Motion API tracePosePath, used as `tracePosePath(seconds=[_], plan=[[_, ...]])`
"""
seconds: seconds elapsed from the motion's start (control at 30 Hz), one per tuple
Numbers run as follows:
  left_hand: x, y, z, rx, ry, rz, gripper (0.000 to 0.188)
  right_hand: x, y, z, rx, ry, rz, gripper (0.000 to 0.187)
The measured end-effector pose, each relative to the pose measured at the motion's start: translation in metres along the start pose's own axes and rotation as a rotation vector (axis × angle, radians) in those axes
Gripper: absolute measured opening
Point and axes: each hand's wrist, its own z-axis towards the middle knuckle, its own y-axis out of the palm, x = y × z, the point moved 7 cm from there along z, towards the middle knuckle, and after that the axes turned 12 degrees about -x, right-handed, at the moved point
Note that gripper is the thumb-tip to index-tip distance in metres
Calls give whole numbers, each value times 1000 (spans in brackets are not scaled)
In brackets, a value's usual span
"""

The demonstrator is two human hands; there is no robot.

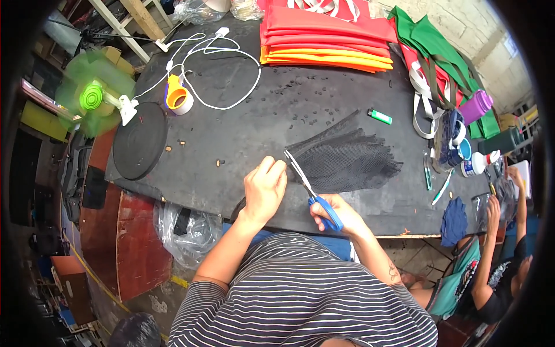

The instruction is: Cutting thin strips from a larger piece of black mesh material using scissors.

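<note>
My right hand (pixel 341 215) is closed round the blue handles of a pair of scissors (pixel 326 211). Their metal blades point up and left, the tips lying close to my left hand (pixel 266 184). The fingers of that hand are curled together, and whatever they may hold is hidden. Something black shows beside its wrist, too covered to name. Just beyond the scissors, a fanned pile of black mesh pieces (pixel 347 162) lies on the dark table (pixel 202 139). Small black scraps (pixel 298 118) are scattered behind it.
Red and orange folded fabric (pixel 326 43) is stacked at the back. A green lighter (pixel 380 116), purple bottle (pixel 477 107) and white glue bottle (pixel 477 163) stand or lie rightward. Leftward are a tape dispenser (pixel 178 98), black webbing roll (pixel 139 141) and green fan (pixel 91 97). Another person's hand (pixel 493 211) is far right.
</note>
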Motion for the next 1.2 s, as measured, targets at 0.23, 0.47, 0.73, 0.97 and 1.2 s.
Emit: tracePosePath(seconds=[0.23, 0.47, 0.73, 0.97, 1.2], plan=[[1, -2, 1, 0, 3, 4, 13, -6, -5, -7, 93, 99, -145, 28], [8, 6, 13, -82, -107, -539, 10, -55, -17, -2, 271, -409, -128, 39], [4, 32, 20, -173, -197, -800, 29, -77, -24, 8, 320, -510, 28, 24], [2, 26, 20, -122, -184, -750, 17, -74, -26, 2, 329, -461, 5, 28], [-29, 34, 14, -205, -405, -1018, 13, -35, -15, 0, 144, -263, -177, 36]])
